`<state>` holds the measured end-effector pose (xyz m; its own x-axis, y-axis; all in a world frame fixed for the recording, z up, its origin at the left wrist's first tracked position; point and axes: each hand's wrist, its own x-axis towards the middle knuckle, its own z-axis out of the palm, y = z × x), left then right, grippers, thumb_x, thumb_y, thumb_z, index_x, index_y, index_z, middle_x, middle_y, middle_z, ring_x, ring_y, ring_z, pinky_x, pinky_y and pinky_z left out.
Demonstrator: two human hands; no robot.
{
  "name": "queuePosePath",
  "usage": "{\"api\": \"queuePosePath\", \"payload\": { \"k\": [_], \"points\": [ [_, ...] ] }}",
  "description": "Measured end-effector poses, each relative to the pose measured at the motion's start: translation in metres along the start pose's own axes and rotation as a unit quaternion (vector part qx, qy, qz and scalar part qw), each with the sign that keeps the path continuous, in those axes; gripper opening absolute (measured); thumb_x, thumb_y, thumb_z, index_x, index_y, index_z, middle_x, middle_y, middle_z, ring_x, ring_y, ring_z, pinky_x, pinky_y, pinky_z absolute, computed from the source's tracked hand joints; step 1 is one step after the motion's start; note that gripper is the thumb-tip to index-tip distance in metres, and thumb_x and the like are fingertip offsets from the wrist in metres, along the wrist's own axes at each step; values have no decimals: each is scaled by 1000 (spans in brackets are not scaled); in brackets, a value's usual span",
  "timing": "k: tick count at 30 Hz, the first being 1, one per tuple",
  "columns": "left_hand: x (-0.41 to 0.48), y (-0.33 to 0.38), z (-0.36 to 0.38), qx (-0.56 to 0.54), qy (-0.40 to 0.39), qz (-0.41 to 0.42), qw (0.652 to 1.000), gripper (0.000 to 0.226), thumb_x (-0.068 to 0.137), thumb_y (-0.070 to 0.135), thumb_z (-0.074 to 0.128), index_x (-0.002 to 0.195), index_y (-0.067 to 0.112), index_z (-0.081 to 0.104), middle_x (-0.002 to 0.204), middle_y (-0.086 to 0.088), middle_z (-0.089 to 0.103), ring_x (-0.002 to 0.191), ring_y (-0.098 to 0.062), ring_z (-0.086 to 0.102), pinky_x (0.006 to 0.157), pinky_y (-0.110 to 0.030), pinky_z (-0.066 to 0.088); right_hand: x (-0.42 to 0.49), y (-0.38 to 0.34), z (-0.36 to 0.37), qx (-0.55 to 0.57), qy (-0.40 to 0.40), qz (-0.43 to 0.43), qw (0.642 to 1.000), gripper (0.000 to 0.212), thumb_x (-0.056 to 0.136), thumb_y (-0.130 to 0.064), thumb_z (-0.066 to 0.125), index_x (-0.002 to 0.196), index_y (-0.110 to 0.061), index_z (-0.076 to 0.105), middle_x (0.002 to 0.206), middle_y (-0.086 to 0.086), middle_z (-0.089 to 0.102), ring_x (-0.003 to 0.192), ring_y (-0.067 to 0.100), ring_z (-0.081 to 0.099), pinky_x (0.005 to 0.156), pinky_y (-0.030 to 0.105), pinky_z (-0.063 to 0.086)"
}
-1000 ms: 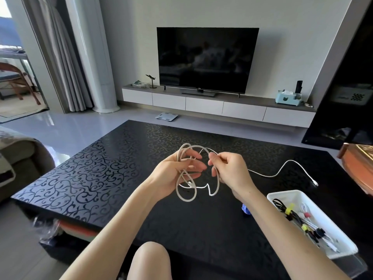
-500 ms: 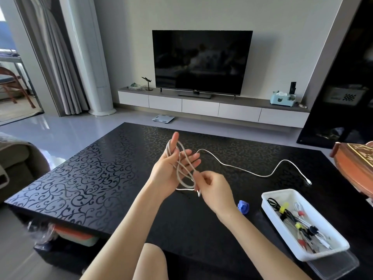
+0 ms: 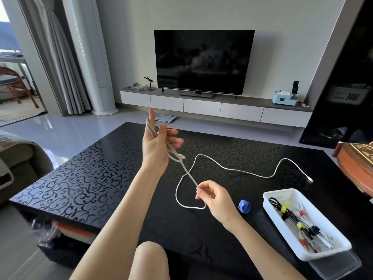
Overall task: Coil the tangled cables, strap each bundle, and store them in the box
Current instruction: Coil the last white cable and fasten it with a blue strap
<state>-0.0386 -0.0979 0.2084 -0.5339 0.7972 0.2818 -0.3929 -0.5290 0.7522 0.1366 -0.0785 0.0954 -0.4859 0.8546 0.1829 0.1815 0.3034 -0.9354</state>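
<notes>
Cable (image 3: 181,156) in left hand (image 3: 155,146), right fingers (image 3: 201,191)

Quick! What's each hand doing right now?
Left hand: holds coiled loops of the white cable.
Right hand: pinches the same cable's loose length.

Blk coffee table (image 3: 84,178) w/ glossy scroll pattern stood in front; lt grey tiled floor (image 3: 66,128) behind it reflected daylight. Switched-off TV (image 3: 203,61) sat on low white wall-hung cabinet (image 3: 201,108) against plain pale wall (image 3: 129,47). Grey curtains (image 3: 60,67) + white round column (image 3: 90,57) at left, sofa (image 3: 18,158) edge far left
</notes>
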Motion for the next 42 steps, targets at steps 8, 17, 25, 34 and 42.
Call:
{"api": "queuePosePath", "payload": {
  "k": [8,17,25,34,42],
  "points": [
    [5,9,-1,192,8,141,971,46,90,43,53,134,33,48,51,8,32,34,-5,26,32,-22,25,3,8,2,-35,-26,39,998,14,95,-18,54,89,-19,67,71,-6,62,70,5,60,72,18,47],
    [-8,-30,-13,449,-161,19,879,67,83,74,21,139,42,41,48,11,34,44,-4,30,46,-22,29,16,-63,-13,-200,-10,-224,954,11,88,-12,65,98,-13,68,76,-21,60,76,-6,57,73,7,41],
    [-20,-45,-20,406,-237,-95,877,65,83,52,61,142,38,38,84,3,68,70,-2,61,67,-22,47,32,-80,-35,-166,-16,-174,970,20,90,-8,59,99,-22,49,87,-7,63,83,2,62,78,19,50],
    [-17,-46,-28,438,-253,-131,853,56,89,23,64,135,45,41,58,4,67,64,2,54,60,-16,37,19,-57,-45,-393,82,-205,893,16,87,-24,66,81,-10,72,73,-1,65,70,18,60,64,34,46],
    [-27,-40,-17,682,-287,-43,671,41,90,30,41,87,70,52,66,37,62,64,12,52,66,-5,33,27,-84,-51,-335,-113,-79,932,24,93,-25,55,77,-14,70,66,-5,61,64,10,58,64,29,47]
  ]
}}
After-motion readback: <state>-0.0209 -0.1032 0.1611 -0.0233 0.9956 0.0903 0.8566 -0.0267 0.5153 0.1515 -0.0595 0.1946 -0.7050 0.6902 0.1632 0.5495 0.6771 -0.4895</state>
